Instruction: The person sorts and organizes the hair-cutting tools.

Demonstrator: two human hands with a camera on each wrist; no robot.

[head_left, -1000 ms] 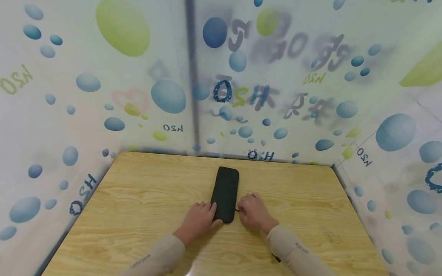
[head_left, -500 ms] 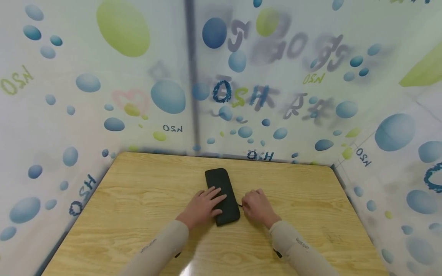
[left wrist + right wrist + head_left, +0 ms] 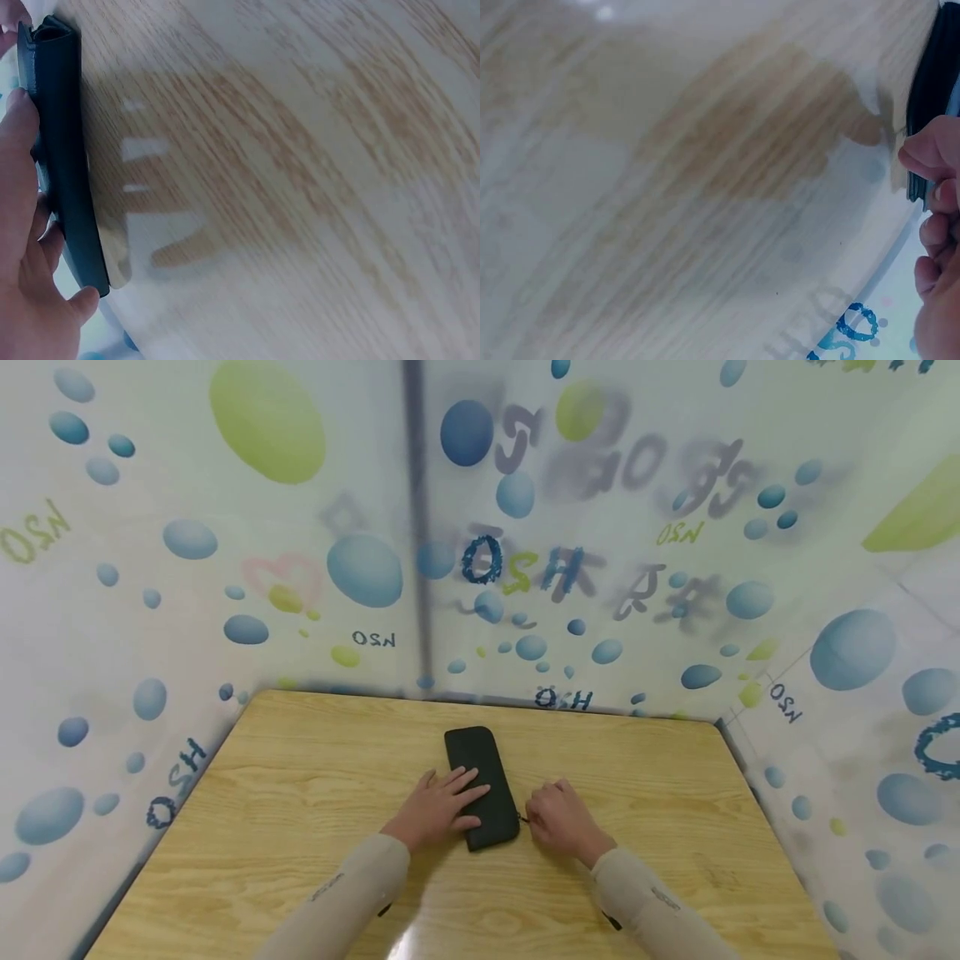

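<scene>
A long black zip wallet (image 3: 474,745) lies flat on the wooden table, its far end leaning left. My left hand (image 3: 433,810) rests on top of it, fingers spread across its left side. In the left wrist view the wallet (image 3: 66,150) appears edge-on beneath the fingers. At the wallet's near right edge, my right hand (image 3: 561,818) pinches a small dark zipper pull (image 3: 523,819) between thumb and curled fingers. The right wrist view shows the wallet's edge (image 3: 930,82) just beyond the thumb; the pull is hidden there by my fingers.
The wooden table (image 3: 315,752) reaches back to a wall (image 3: 360,468) printed with bubbles and lettering. Side walls with the same print stand left and right. Dark straps show beneath both light sleeves (image 3: 637,893).
The wallet has turned, its far end swinging left. My left hand has shifted from its near left edge to lie spread on top. Lately the right hand has slid slightly nearer with the pull.
</scene>
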